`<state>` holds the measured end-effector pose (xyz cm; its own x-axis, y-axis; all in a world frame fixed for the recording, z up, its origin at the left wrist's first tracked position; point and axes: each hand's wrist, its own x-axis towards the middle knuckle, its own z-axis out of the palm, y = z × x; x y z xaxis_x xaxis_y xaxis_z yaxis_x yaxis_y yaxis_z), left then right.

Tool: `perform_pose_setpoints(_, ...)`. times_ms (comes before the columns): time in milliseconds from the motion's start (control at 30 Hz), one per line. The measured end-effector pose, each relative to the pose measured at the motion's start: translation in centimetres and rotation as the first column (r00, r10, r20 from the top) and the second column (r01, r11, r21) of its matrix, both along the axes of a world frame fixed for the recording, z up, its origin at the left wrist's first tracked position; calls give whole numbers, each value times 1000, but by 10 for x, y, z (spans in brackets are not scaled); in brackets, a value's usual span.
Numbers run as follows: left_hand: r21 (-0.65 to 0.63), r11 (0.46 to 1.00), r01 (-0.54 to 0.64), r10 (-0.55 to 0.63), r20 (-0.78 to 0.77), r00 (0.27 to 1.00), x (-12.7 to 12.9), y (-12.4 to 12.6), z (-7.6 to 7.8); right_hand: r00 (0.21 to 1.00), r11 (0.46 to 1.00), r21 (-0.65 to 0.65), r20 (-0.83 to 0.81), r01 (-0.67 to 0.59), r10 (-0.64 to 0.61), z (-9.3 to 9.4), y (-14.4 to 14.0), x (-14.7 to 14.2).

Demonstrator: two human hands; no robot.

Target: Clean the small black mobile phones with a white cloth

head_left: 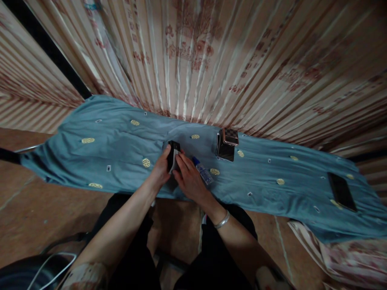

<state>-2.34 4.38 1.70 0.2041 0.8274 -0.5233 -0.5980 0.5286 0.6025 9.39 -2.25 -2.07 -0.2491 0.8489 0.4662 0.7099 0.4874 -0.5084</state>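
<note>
The left hand (161, 169) has its grip closed around a dark handheld device (173, 152), thumb laid along its near edge; the device is raised at a tilt above the front half of a cloth-covered worktop (121, 151), between the two hands. The right hand (190, 177) bears on the same device, its fingers extended across a pale grey area of the face — whether this grip also grasps anything cannot be told, as the palm side is hidden. A silver bracelet (223, 220) sits on the right wrist. Just beside the right hand lies a clear bottle (205, 174) with blue markings, on its side, its blue cap (195, 161) directed away from the person; its lettering is too small to read. Farther right, near the rear edge, a checkered item (231, 135) with a shiny rim rests against the top of a dark glossy slab (226, 152); the exact contact is unclear. A black flat phone-like slab (341, 191) lies well apart, toward the right end. The covering is blue-green, printed with yellow pineapple shapes. A pleated, patterned curtain (193, 60) hangs behind; a white cable (56, 276) loops at lower left — its ends not traceable.
</note>
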Motion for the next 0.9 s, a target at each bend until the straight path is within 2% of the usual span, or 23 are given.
perform_pose_setpoints(267,182,983,-38,51,-66,996,1,1,-18,984,996,-80,-174,27,-41,-3,2,-2)
perform_pose_setpoints(367,231,972,-38,59,-85,995,5,-3,-18,970,992,-108,-223,71,-93,-4,6,0)
perform_pose_setpoints(567,254,967,26,-11,-62,998,7,-11,-16,920,967,-201,-328,155,-215,2,15,10)
perform_pose_setpoints(733,250,966,69,-33,-143,989,3,-12,-16,829,937,-305,-469,172,-305,5,23,20)
perform_pose_setpoints(900,278,959,62,-31,-116,993,5,-12,-13,669,923,-381,-671,59,-320,5,27,26)
